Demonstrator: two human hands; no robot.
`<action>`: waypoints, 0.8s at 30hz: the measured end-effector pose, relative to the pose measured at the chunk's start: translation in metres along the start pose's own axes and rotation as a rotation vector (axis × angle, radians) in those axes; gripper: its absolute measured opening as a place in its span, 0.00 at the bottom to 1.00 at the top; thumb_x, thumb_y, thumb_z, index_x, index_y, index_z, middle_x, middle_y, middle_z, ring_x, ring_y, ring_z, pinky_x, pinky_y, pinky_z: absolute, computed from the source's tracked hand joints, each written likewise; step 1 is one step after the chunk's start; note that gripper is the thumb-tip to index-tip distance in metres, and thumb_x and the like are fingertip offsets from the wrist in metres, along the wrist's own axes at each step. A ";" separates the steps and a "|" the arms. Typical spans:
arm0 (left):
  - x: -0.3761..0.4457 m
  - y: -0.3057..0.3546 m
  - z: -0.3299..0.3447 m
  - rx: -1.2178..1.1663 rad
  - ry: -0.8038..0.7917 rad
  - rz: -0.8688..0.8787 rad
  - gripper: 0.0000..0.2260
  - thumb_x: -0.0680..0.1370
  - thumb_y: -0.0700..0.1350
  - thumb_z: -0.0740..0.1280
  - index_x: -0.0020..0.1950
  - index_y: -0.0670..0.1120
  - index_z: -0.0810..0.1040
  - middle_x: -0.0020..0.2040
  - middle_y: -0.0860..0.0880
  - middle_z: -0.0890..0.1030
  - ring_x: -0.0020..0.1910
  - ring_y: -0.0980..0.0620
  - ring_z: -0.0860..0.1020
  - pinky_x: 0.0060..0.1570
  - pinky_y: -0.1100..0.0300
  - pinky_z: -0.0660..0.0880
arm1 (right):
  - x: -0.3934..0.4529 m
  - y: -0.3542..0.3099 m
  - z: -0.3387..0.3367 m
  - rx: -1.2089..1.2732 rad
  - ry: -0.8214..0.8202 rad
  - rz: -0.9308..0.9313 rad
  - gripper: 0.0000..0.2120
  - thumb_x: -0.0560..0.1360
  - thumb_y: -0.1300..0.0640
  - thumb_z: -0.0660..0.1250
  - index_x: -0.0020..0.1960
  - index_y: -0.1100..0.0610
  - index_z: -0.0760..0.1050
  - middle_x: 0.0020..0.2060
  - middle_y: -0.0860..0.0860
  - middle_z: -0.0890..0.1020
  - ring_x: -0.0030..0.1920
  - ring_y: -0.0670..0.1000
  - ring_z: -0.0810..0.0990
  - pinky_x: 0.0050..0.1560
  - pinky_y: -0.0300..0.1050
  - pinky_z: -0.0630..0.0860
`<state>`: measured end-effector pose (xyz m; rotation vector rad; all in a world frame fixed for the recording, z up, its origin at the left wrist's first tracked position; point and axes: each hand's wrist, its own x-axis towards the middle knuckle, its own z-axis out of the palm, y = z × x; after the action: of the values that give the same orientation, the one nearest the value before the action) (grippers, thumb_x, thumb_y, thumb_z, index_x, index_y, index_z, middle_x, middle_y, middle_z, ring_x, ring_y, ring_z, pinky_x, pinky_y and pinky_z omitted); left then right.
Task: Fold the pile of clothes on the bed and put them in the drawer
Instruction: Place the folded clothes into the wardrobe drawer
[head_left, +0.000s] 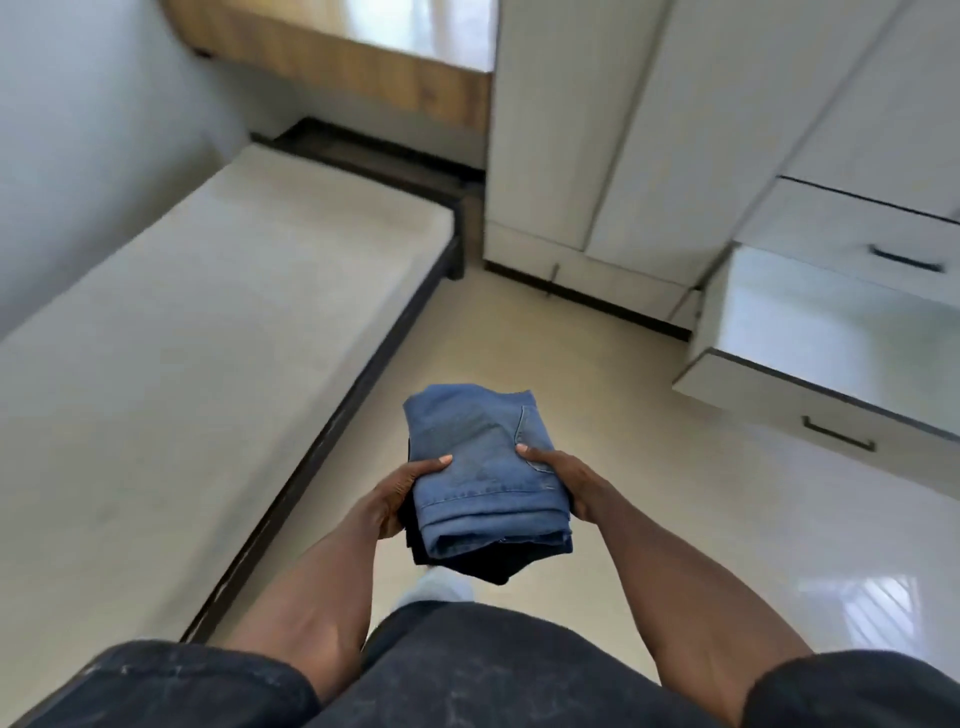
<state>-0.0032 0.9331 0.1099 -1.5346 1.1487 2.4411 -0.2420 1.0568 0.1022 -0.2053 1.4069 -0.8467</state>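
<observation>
A stack of folded clothes hangs in front of me above the floor: folded blue jeans (480, 457) on top, a dark folded garment (488, 564) beneath. My left hand (400, 501) grips the stack's left side, thumb on top. My right hand (563, 478) grips its right side the same way. An open white drawer (810, 395) juts out of the cabinet at the right, with a dark handle on its front; what shows of its inside is bare. The bed (208, 332) at the left has a bare light mattress with no clothes on it.
A shut drawer (862, 244) sits above the open one. Tall white wardrobe doors (597, 130) stand at the back. A wooden shelf unit (363, 67) hangs over the bed's far end. Glossy cream floor (597, 374) lies between bed and cabinet.
</observation>
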 end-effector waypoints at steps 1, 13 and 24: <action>0.014 0.013 0.017 0.047 -0.031 0.001 0.32 0.67 0.56 0.79 0.65 0.40 0.77 0.58 0.39 0.83 0.58 0.39 0.81 0.64 0.43 0.74 | -0.003 -0.001 -0.019 0.039 0.024 -0.009 0.32 0.66 0.44 0.79 0.63 0.61 0.78 0.56 0.59 0.84 0.57 0.60 0.83 0.64 0.58 0.76; 0.221 0.167 0.259 0.389 -0.290 -0.137 0.32 0.66 0.57 0.77 0.64 0.41 0.78 0.57 0.39 0.83 0.57 0.38 0.81 0.62 0.45 0.75 | -0.011 -0.065 -0.285 0.377 0.298 -0.086 0.30 0.70 0.45 0.75 0.64 0.64 0.78 0.58 0.63 0.82 0.60 0.64 0.80 0.67 0.59 0.73; 0.355 0.276 0.468 0.525 -0.340 -0.257 0.27 0.70 0.57 0.74 0.63 0.42 0.80 0.53 0.41 0.85 0.48 0.43 0.84 0.45 0.54 0.79 | -0.014 -0.146 -0.500 0.583 0.386 -0.013 0.24 0.73 0.46 0.72 0.60 0.64 0.79 0.55 0.61 0.84 0.53 0.59 0.83 0.53 0.49 0.78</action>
<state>-0.6507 0.8946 0.0950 -0.9973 1.2871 1.9228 -0.7568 1.1373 0.1000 0.4143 1.4441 -1.3169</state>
